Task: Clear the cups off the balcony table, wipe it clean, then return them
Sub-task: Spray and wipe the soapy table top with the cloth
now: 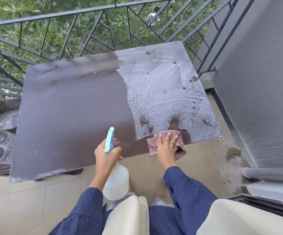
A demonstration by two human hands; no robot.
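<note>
Right hand (167,146) flat, fingers spread, pressing pink checked cloth (164,141) at dark brown tabletop (73,106) near edge. Left hand (107,154) grips white spray bottle with blue trigger head (115,182); label apparently none, view blurred.

A black metal railing (86,12) with slanted bars fences the balcony, dense green foliage (35,31) behind it in soft daylight. On the right stands a grey painted wall (264,82) — at its foot, a round floor drain (235,159) set in dusty beige floor tiles (35,200), a grey pipe (271,173) just beside it
</note>
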